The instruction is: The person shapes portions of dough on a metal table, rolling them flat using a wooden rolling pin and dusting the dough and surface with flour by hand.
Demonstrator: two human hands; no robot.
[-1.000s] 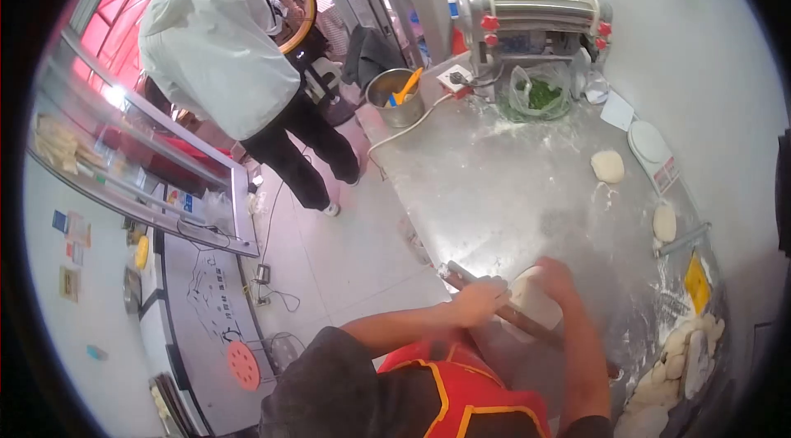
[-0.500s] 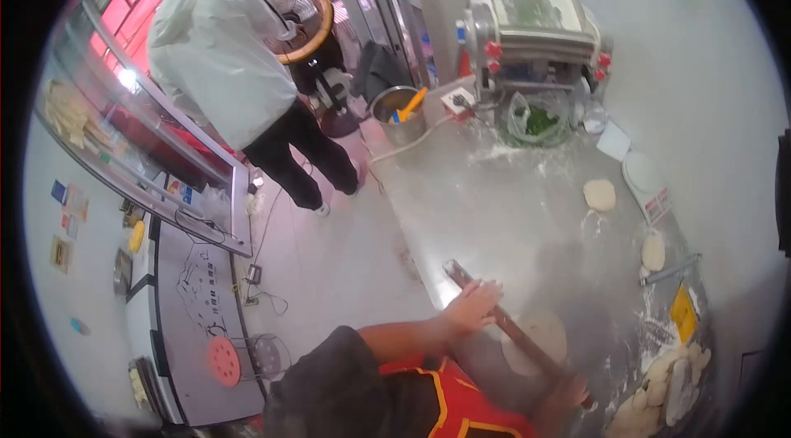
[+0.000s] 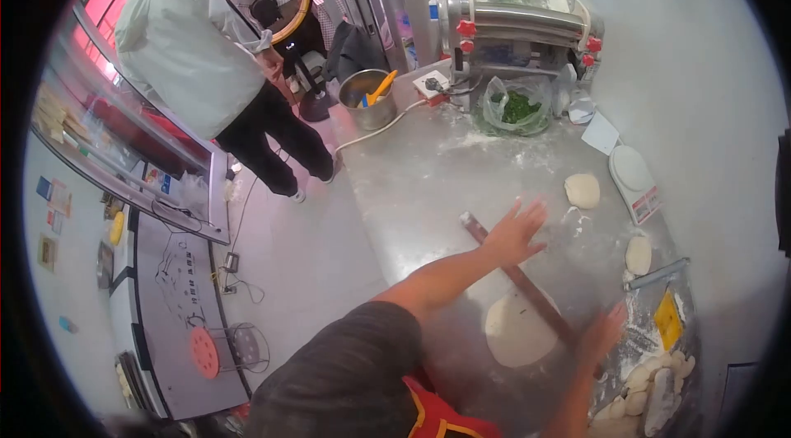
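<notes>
A long wooden rolling pin [image 3: 527,283] lies diagonally across a flattened round of dough [image 3: 519,331] on the floured steel table [image 3: 428,174]. My left hand [image 3: 515,234] rests flat on the pin's far end, fingers spread. My right hand [image 3: 601,337] presses flat on the pin's near end, fingers apart. Neither hand grips it; both palms lie on top.
Two dough balls [image 3: 582,190] [image 3: 638,254] sit further along the table, beside a white scale [image 3: 632,172]. Several dough pieces [image 3: 647,393] pile at the near right. A dough machine [image 3: 515,14], a bag of greens [image 3: 515,106] and a metal pot [image 3: 367,98] stand at the far end. A person in white [image 3: 194,51] stands on the floor to the left.
Both hands have pushed the rolling pin forward over the dough, fingers now spread flat. The dough round looks wider. The view has shifted slightly, and the person in white has moved left.
</notes>
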